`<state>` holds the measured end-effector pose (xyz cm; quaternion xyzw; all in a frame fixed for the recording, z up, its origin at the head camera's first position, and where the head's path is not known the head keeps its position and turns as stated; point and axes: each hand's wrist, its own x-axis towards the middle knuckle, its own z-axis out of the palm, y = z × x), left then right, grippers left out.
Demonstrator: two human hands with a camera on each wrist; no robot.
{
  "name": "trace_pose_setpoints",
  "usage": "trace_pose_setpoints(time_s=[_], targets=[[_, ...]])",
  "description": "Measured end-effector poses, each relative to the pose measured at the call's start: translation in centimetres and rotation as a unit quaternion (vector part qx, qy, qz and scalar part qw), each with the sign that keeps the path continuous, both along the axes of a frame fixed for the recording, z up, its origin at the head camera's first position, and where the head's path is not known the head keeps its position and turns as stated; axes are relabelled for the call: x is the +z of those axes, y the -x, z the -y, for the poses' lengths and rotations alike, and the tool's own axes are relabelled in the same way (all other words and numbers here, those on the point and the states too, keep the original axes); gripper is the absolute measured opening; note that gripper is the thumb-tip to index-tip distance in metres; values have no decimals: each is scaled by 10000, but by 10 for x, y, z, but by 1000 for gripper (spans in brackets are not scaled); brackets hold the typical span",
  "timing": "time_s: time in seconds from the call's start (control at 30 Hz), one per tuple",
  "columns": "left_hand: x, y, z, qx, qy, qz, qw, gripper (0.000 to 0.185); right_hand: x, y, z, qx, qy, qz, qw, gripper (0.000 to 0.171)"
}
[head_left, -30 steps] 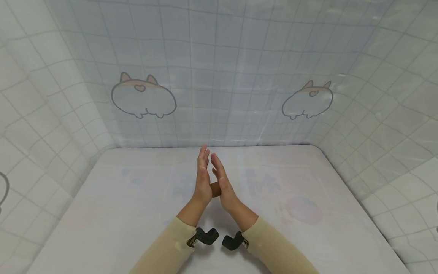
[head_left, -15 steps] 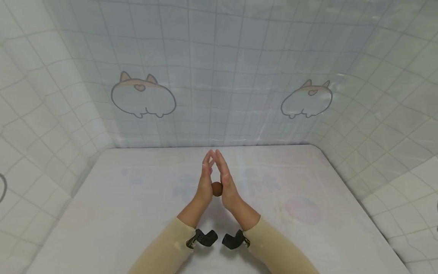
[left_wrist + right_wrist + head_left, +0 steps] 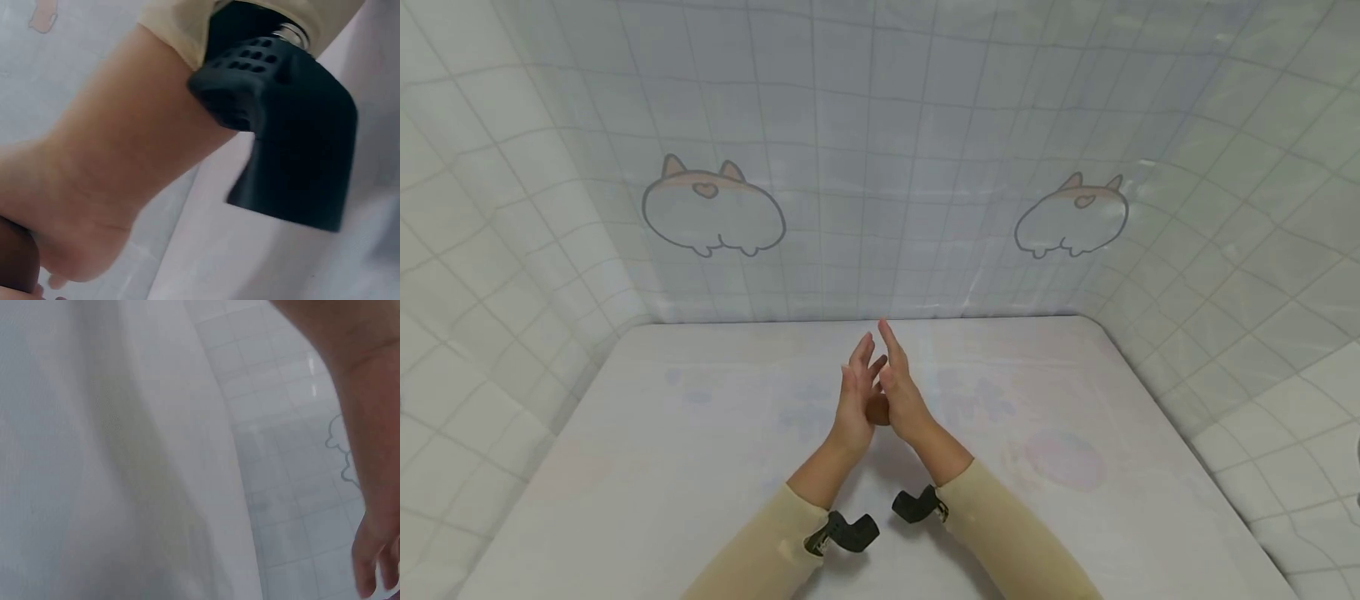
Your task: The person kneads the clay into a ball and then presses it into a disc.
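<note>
a makeshift recording booth

a white table (image 3: 647,467) stands boxed in on three sides by a hung plastic curtain (image 3: 880,150) with a pale grid print and cartoon corgi rumps (image 3: 713,206). the sheeting hangs wrinkled, not as a built wall. faint coloured prints show through the tabletop cover.

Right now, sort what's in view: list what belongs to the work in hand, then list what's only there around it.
In the work:
left hand, palm pressed to the lump
right hand, palm pressed to its other side
brown lump, squeezed between both palms

Only around it:
white table cover
checked backdrop with cartoon animal prints
black wrist camera mounts
</note>
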<state>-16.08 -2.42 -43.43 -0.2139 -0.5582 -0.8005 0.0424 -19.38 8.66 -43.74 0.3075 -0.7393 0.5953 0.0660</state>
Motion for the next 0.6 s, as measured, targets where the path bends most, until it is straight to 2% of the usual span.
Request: trace_pose_setpoints(time_s=[0.1, 0.2, 0.37, 0.47, 0.6], targets=[[3, -1, 2, 127, -136, -79, 9998, 95, -2, 0, -1, 16, -309, 134, 9994, 98], [7, 0, 5, 284, -150, -316, 9990, 96, -4, 0, 0, 33, -485, 223, 9986, 100], [14, 1, 9, 603, 269, -676, 9955, 94, -12, -4, 2, 172, -680, 172, 9974, 96], [14, 3, 10, 830, 668, -751, 9915, 95, -14, -10, 4, 409, -462, -86, 9981, 89], [10, 5, 10, 1059, 1064, -704, 9862, 90, -11, -19, 8, 698, 126, -449, 9965, 87]])
